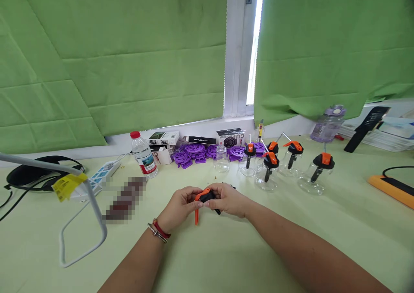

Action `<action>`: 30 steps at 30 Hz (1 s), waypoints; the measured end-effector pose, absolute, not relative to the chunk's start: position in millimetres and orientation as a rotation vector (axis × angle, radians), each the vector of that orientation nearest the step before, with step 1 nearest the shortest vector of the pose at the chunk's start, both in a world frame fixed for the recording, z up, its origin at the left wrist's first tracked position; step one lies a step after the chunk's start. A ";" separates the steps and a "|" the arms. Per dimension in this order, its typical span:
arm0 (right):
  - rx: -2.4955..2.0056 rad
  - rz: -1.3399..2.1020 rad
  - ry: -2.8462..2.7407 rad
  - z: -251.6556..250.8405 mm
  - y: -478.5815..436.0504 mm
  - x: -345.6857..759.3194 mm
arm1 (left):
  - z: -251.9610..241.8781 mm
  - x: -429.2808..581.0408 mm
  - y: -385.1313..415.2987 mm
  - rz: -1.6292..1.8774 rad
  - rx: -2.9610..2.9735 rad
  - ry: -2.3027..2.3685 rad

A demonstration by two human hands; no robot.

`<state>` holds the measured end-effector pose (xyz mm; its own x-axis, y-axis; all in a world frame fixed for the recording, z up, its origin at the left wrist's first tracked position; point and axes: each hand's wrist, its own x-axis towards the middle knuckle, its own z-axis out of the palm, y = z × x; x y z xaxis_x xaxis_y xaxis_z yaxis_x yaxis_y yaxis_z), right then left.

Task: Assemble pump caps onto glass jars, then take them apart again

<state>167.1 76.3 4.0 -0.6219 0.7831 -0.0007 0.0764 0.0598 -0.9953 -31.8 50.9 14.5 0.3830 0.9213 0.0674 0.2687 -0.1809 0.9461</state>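
Both my hands meet over the middle of the pale green table (291,241). Together they hold a small black and orange dispenser cap (205,196). My left hand (179,206) pinches its orange end, from which an orange strip hangs down. My right hand (228,200) is closed round the black part. Behind my hands stand several clear glass bottles (312,176), most fitted with similar black and orange caps. One clear bottle (221,159) carries no cap.
A water bottle with a red cap (144,155), small boxes (163,138) and purple plastic parts (194,152) line the back edge. A power strip (100,174), black cables and a white wire frame (93,215) lie at left. A purple jug (328,124) and an orange-and-black tool (388,187) sit at right.
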 end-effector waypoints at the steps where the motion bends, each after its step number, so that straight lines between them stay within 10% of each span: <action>1: -0.870 1.599 -1.742 3.5 77.0 167.1 | 15.9 -33.1 51.1 0.839 1.646 1.066; 30: -0.950 1.709 -1.412 -9.4 82.6 163.6 | 17.0 -33.5 48.4 0.834 1.928 1.342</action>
<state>163.6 82.6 -9.4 -0.4743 0.8750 -0.0970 -0.0700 -0.1473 -0.9866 -33.5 48.4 17.0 0.2778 0.9504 0.1398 0.5461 -0.2760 0.7910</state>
